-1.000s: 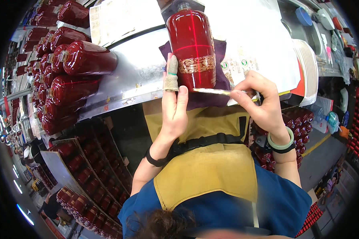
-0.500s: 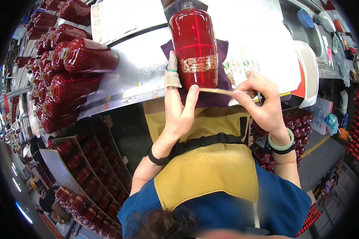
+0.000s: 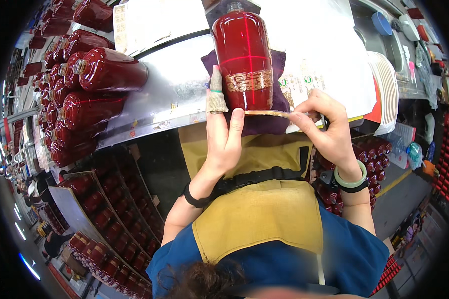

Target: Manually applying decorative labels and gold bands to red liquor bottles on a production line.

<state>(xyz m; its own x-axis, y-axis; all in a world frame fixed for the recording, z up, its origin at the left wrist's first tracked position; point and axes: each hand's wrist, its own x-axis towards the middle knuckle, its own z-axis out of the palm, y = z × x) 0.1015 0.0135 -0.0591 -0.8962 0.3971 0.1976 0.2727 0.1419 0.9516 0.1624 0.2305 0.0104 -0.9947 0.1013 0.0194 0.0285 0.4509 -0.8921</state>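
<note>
A red glass bottle [image 3: 243,52] with a gold patterned band lies on a dark purple cloth [image 3: 280,99], its neck pointing away from me. Red crossed light lines fall on it. A thin gold decal strip [image 3: 267,113] stretches sideways just below the bottle's base. My right hand [image 3: 329,124] pinches the strip's right end between thumb and forefinger. My left hand [image 3: 223,134] has its forefinger, in a cloth finger cover [image 3: 216,99], along the bottle's left side. The left thumb is at the strip's left end; fingers beneath are hidden.
Many red bottles [image 3: 112,70] lie stacked on the left of the metal table [image 3: 169,74]. White sheets with gold decals [image 3: 304,82] lie right of the bottle, beside a ribbed white stack [image 3: 384,94]. Racks of red bottles [image 3: 112,214] stand below left.
My left thumb has shifted slightly left and down along with the strip's left end. The strip bows a little more now. The bottle and my right hand stay nearly in place.
</note>
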